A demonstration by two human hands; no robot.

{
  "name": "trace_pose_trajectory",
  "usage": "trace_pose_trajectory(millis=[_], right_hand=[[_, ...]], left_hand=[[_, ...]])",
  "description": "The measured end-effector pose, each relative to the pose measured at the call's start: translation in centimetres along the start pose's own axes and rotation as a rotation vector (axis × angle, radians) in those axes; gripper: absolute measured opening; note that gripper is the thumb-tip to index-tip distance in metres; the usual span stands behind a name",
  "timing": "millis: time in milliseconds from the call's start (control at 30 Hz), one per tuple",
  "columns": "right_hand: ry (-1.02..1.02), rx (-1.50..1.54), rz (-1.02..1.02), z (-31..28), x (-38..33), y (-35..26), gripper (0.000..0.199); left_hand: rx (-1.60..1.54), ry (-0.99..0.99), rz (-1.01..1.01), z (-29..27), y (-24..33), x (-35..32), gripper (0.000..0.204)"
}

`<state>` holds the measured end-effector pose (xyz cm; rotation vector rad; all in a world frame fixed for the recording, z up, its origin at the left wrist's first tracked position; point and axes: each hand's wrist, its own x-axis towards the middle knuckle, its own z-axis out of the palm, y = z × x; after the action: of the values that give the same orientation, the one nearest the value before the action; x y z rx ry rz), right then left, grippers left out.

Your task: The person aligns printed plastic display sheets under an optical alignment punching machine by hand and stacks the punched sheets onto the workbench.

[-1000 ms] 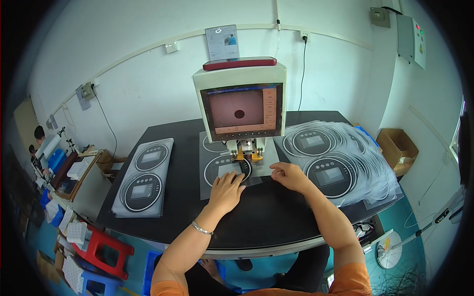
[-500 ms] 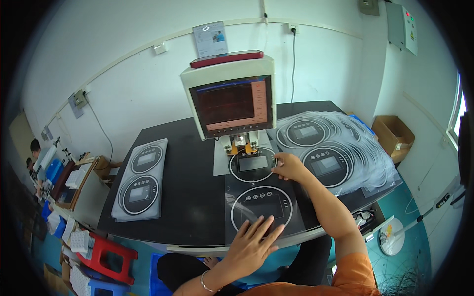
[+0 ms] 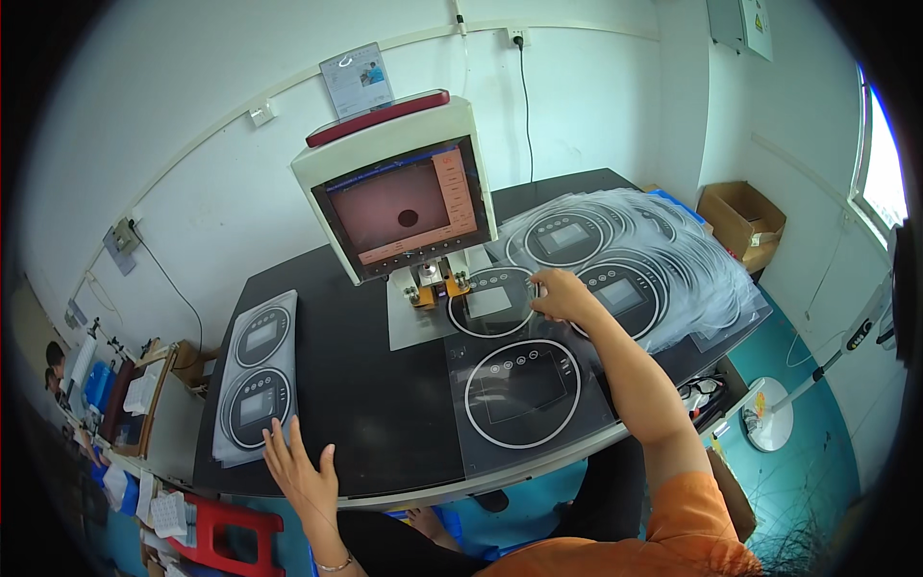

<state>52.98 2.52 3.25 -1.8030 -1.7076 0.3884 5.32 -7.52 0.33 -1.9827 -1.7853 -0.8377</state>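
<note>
A clear plastic sheet printed with two black ringed panels (image 3: 519,392) lies on the black table, its far end beside the orange jaws of a bench machine (image 3: 437,288). My right hand (image 3: 561,296) is closed on the right edge of that far end, thumb and fingers pinched together. My left hand (image 3: 306,478) is open with fingers spread. Its fingertips reach the near end of a neat stack of similar sheets (image 3: 258,375) at the left; whether they touch it I cannot tell. The machine's screen (image 3: 389,210) shows a pinkish field with one dark round spot.
A large fanned pile of printed sheets (image 3: 711,274) covers the table's right side. Beyond it stands an open cardboard box (image 3: 740,223). A red stool (image 3: 236,539) is at the lower left, and a white round stand base (image 3: 769,413) is on the floor at the right.
My left hand has left the sheet and moved to the left stack. The sheet has shifted right relative to the machine. The screen has turned from dark to pinkish with a dark spot.
</note>
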Motion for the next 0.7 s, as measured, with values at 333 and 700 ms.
trace_pose_trajectory(millis=[333, 700], right_hand=[[-0.21, 0.214, 0.073, -3.0, -1.0, -1.0, 0.053], [0.104, 0.399, 0.032, 0.8, 0.3, -0.3, 0.039]], left_hand=[[-0.07, -0.001, -0.282, 0.0, -2.8, 3.8, 0.03], [-0.268, 0.044, 0.207, 1.6, 8.6, 2.1, 0.026]])
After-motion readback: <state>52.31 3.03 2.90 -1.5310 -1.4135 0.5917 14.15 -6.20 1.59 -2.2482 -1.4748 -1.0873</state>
